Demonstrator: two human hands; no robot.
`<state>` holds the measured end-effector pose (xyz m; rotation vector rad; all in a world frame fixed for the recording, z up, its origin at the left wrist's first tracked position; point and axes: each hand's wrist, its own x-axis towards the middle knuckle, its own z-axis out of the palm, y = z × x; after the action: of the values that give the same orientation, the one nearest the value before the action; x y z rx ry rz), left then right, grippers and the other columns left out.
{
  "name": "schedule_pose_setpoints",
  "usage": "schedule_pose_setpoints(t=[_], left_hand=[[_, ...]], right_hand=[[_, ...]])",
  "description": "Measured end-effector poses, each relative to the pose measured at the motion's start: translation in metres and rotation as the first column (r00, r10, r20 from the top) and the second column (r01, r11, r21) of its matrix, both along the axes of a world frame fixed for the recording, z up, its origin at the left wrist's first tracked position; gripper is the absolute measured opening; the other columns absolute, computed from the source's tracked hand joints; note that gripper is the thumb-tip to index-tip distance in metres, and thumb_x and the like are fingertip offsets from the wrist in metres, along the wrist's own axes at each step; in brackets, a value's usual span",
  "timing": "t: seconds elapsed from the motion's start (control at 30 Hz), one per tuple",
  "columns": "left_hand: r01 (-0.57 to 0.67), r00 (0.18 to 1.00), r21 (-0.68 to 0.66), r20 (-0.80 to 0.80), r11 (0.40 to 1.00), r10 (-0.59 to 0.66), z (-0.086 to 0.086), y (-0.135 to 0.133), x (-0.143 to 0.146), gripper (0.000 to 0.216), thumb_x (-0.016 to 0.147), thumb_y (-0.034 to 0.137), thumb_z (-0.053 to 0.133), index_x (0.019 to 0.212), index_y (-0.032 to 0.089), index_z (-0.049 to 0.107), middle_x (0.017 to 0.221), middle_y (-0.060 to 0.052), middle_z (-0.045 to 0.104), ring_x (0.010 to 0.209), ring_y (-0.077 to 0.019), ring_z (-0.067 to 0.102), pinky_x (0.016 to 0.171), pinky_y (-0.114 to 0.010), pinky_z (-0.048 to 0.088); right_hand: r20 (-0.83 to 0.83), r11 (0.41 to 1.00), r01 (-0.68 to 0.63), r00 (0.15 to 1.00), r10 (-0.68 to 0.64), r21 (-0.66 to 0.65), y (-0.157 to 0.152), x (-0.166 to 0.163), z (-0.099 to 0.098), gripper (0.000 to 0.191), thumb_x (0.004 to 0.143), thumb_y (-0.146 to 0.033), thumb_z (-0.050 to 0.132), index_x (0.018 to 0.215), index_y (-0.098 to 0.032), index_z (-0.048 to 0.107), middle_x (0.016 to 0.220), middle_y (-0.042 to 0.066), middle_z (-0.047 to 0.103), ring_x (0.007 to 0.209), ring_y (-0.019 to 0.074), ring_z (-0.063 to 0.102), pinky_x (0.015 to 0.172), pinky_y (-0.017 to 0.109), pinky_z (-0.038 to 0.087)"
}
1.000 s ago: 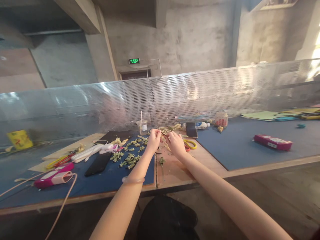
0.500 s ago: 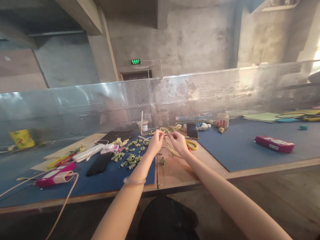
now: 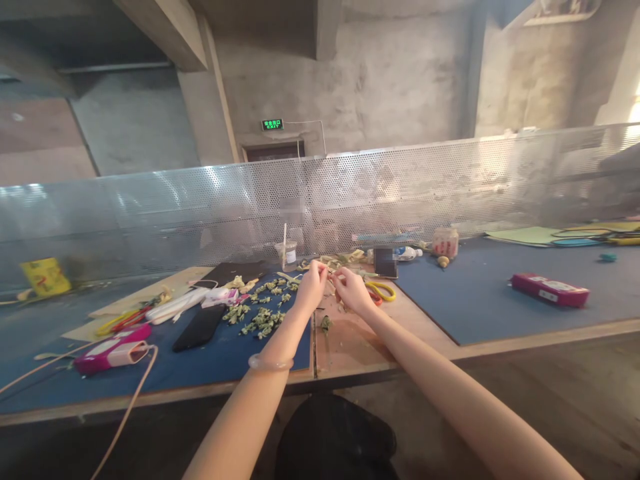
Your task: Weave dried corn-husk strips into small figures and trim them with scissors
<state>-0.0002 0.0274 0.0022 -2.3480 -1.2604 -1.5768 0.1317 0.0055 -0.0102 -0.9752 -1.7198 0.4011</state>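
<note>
My left hand [image 3: 312, 285] and my right hand [image 3: 352, 289] are held close together over the bare wooden board [image 3: 350, 340] of the bench, fingers pinched on a thin pale straw-like strip [image 3: 330, 273] that runs between them. A clear bangle [image 3: 271, 363] sits on my left forearm. Just left of my hands lies a scatter of small green folded pieces [image 3: 260, 310] on the blue mat [image 3: 225, 360]. Yellow-handled scissors [image 3: 381, 291] lie just right of my right hand.
A black phone [image 3: 198, 327] and a pink case [image 3: 113, 353] with a beige cord lie at left. A plastic cup with a straw [image 3: 287, 253], a bottle [image 3: 407, 253] and a jar [image 3: 445, 241] stand before the perforated metal screen [image 3: 450, 180]. Another pink case [image 3: 544, 290] lies right.
My hands drew slightly apart along the strip half a second ago, then came back together. Nothing else on the bench has moved.
</note>
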Motion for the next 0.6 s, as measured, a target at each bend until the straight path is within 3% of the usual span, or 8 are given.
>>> schedule_pose_setpoints(t=[0.17, 0.33, 0.47, 0.6], left_hand=[[0.124, 0.978, -0.094, 0.181, 0.988, -0.106, 0.002, -0.003, 0.001, 0.010, 0.083, 0.029, 0.044, 0.085, 0.020, 0.044, 0.061, 0.000, 0.058, 0.047, -0.0140, 0.055, 0.050, -0.026, 0.039], [0.231, 0.909, -0.202, 0.395, 0.952, -0.136, 0.002, 0.001, 0.002, 0.014, 0.082, 0.032, 0.044, 0.089, 0.020, 0.042, 0.075, -0.004, 0.060, 0.046, -0.0135, 0.056, 0.041, -0.025, 0.041], [0.321, 0.798, -0.171, 0.579, 0.931, -0.169, 0.002, 0.011, 0.004, 0.014, 0.079, 0.030, 0.048, 0.084, 0.018, 0.046, 0.091, -0.009, 0.061, 0.074, -0.0165, 0.061, 0.059, -0.029, 0.049], [0.474, 0.641, -0.144, 0.733, 0.869, -0.229, 0.004, 0.013, 0.007, 0.015, 0.075, 0.029, 0.053, 0.080, 0.015, 0.051, 0.092, -0.009, 0.063, 0.087, -0.0169, 0.059, 0.075, -0.032, 0.047]], right_hand=[[0.128, 0.984, 0.092, 0.985, -0.113, 0.154, 0.005, 0.000, -0.002, 0.019, 0.083, -0.027, 0.038, 0.081, -0.019, 0.055, 0.052, -0.002, 0.061, 0.047, 0.0118, 0.055, 0.055, 0.021, 0.041], [0.079, 0.984, 0.100, 0.991, -0.112, 0.150, 0.008, 0.000, -0.004, 0.020, 0.085, -0.030, 0.036, 0.085, -0.020, 0.054, 0.063, -0.001, 0.062, 0.047, 0.0106, 0.055, 0.051, 0.020, 0.040], [0.058, 0.993, 0.055, 0.996, -0.061, 0.104, 0.007, -0.001, -0.003, 0.023, 0.087, -0.031, 0.030, 0.083, -0.020, 0.050, 0.070, -0.002, 0.060, 0.036, 0.0070, 0.047, 0.043, 0.019, 0.036], [0.068, 0.973, 0.100, 0.991, -0.116, 0.210, 0.008, -0.001, -0.002, 0.020, 0.085, -0.028, 0.033, 0.075, -0.019, 0.048, 0.069, 0.000, 0.056, 0.049, 0.0101, 0.052, 0.053, 0.021, 0.039]])
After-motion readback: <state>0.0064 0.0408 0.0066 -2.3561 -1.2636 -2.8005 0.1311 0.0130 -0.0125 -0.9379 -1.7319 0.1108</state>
